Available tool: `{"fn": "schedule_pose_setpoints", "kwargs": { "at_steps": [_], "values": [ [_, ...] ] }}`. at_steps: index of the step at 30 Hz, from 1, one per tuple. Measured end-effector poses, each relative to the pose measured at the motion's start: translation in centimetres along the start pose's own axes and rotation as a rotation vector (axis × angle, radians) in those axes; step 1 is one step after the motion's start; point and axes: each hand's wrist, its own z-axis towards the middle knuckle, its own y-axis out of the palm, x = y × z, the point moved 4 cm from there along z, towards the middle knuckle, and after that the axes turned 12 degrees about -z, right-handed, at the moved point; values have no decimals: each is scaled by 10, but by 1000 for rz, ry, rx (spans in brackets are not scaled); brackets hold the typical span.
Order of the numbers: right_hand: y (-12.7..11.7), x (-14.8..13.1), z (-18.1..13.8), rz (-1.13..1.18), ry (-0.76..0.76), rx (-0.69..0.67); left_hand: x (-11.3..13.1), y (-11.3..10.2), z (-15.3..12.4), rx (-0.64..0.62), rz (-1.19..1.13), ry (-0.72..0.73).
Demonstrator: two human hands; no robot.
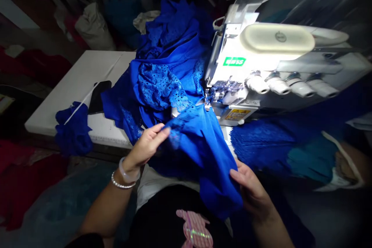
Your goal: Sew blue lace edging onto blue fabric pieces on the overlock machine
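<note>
a white overlock sewing machine (261, 56) with a cream oval top cover (276, 38) stands right of centre, and a length of bright royal-blue fabric with a lace edge (203, 151) reaches its metal presser foot (209, 100). from the foot, the fabric's long axis runs down and toward the person, passing between the two hands. the left hand (145, 147), wearing a pearl bracelet (122, 182) and a pale bangle (128, 172), pinches the lace edge between thumb and fingers (162, 131) in front of the machine, nearer the foot than the other hand. the right hand (250, 190) grasps a fold of the same fabric farther down, closer to the person. left of the machine, a heap of blue lace cloth (162, 73) lies on a flat white table (87, 69), with a crumpled blue cloth bundle (72, 131) at the table's near edge and a flat black object (100, 97) just beside the heap.
</note>
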Motion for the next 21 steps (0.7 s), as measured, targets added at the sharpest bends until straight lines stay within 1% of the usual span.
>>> {"fn": "schedule_pose_setpoints", "kwargs": {
  "at_steps": [2,3,4,6,9,11,12,15,17,18,19,21],
  "values": [
    [-5,0,-3,-37,14,70,4,-13,-5,135,-165,-47],
    [-6,1,-4,-54,26,102,8,-18,-8,192,-177,-36],
    [-7,2,-5,-73,34,129,10,-23,-9,230,-151,-20],
    [-8,4,-6,-136,24,165,14,-29,-11,267,-39,-1],
    [-8,6,-5,-265,-54,179,15,-32,-9,290,97,13],
    [-8,6,-3,-326,-109,178,17,-30,-4,275,132,28],
    [-8,5,-2,-342,-128,178,19,-27,-1,244,146,30],
    [-7,2,-1,-341,-150,175,32,-11,13,68,214,25],
    [-4,-1,-2,-313,-142,141,49,-1,26,-4,314,89],
    [-1,-1,-3,-290,-129,109,59,2,33,3,384,154],
    [1,-1,-4,-265,-114,75,70,3,41,35,463,234],
    [6,3,-5,-231,-86,13,89,0,57,98,620,365]
  ]
}}
